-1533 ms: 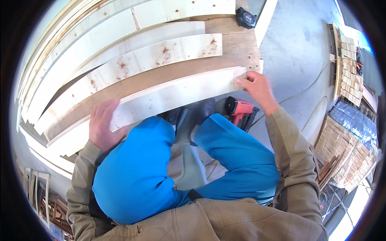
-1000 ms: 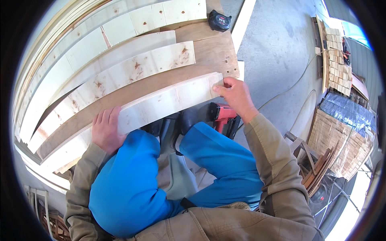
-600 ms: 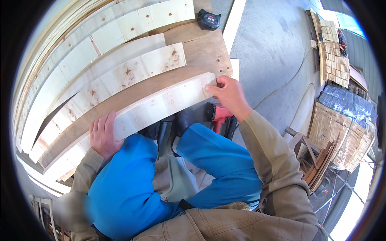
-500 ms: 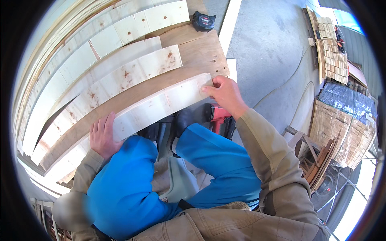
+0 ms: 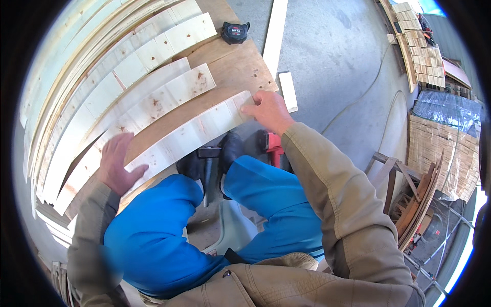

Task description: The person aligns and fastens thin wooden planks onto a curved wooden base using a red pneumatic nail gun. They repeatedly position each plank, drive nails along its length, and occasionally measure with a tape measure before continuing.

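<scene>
A pale wooden board [image 5: 197,129] lies on edge or flat across the near side of a plywood worktop [image 5: 232,64], just beyond my knees. My right hand [image 5: 270,110] grips its right end, thumb on the near face and fingers curled at the end. At the board's left part, my left hand [image 5: 116,161] is open, its thumb stretched over the board and its fingers spread toward the far side. That hand and forearm hide the board's left end. Behind it lies a knotty board [image 5: 153,105], with several more pale boards [image 5: 130,66] stacked farther left.
A black tape measure [image 5: 235,32] sits on the worktop's far right. Below are a hammer [image 5: 208,169] and a red power tool [image 5: 273,146] by my feet. Offcuts [image 5: 288,92], a cable, a wrapped wood pallet [image 5: 440,148] and a wooden frame [image 5: 404,189] stand to the right.
My left hand has loosened from the board and spread its fingers, moving up toward the far boards. My right hand keeps its grip. The whole view has shifted slightly.
</scene>
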`<state>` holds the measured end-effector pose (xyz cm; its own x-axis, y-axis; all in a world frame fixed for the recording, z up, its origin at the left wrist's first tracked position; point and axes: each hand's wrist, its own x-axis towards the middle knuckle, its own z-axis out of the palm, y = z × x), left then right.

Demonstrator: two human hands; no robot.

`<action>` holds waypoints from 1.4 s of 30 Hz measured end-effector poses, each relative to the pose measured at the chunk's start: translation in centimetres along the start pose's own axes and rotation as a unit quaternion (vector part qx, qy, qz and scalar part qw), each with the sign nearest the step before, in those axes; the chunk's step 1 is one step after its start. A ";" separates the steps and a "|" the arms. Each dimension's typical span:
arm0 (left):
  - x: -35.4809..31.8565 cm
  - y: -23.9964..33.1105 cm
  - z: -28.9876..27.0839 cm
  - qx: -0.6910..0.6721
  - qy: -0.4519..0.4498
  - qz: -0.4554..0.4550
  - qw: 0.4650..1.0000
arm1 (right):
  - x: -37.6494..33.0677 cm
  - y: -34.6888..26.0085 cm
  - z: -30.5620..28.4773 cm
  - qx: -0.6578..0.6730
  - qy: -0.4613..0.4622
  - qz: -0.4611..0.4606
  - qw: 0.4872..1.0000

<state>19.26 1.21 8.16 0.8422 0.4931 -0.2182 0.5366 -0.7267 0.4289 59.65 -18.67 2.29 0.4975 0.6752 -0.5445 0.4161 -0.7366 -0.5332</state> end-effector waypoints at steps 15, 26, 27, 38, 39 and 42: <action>14.8 17.8 11.0 -0.083 0.067 0.036 0.994 | -0.6 0.7 0.2 0.091 0.022 -0.045 0.995; 15.2 16.8 13.6 -0.058 0.109 0.002 0.992 | -1.0 2.4 1.5 0.189 0.069 -0.072 0.977; 15.3 16.8 13.7 -0.053 0.113 0.008 0.992 | -1.1 2.5 1.5 0.193 0.070 -0.072 0.976; 15.4 16.9 13.5 -0.046 0.114 0.019 0.992 | -1.4 2.8 2.6 0.152 0.132 -0.138 0.970; 15.4 16.9 13.5 -0.045 0.110 0.019 0.993 | -1.5 2.9 2.7 0.151 0.147 -0.156 0.965; 15.4 16.8 13.6 -0.036 0.108 0.020 0.993 | -1.4 3.2 2.9 0.145 0.167 -0.190 0.957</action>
<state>41.94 -9.94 0.08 0.8273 0.5617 -0.0102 0.4916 -0.7149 0.4972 58.07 -21.90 -0.52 0.5878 0.8064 -0.0643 0.4113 -0.3664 -0.8346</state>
